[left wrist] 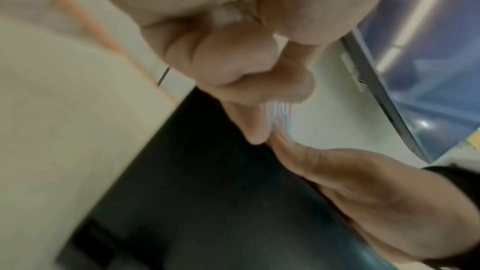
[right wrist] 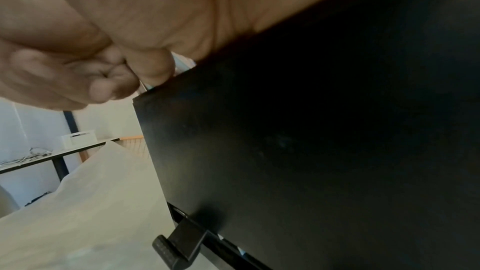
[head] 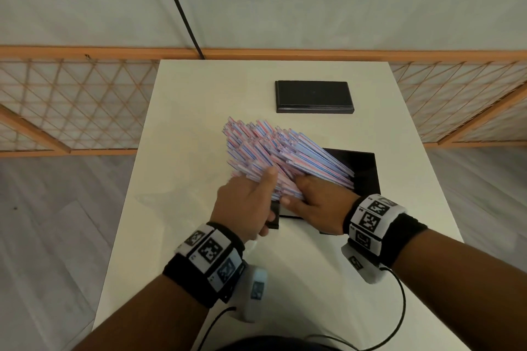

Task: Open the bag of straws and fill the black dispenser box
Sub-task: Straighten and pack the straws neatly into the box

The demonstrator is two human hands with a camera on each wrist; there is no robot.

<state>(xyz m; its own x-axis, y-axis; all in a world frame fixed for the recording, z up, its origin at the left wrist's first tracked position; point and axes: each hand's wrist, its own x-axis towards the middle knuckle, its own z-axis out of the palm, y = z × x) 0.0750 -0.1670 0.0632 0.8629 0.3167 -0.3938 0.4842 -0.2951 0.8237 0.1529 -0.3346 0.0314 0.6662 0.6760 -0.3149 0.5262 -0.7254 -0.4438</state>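
A thick bundle of pink, blue and white striped straws (head: 273,154) leans out of the open black dispenser box (head: 368,171), fanning up and to the left. My left hand (head: 251,202) grips the bundle's lower left side. My right hand (head: 313,202) holds its lower end over the box's near edge. In the left wrist view the fingers (left wrist: 233,65) curl over a few straw ends (left wrist: 280,114) above the black box (left wrist: 207,202). The right wrist view shows curled fingers (right wrist: 109,77) at the box's top edge (right wrist: 285,151). The box's inside is mostly hidden.
The black box lid (head: 313,96) lies flat at the back of the white table (head: 176,151). A clear empty bag (head: 159,199) lies left of the hands. A small black lever (right wrist: 179,247) sticks out of the box's base. A wooden lattice railing (head: 71,105) runs behind.
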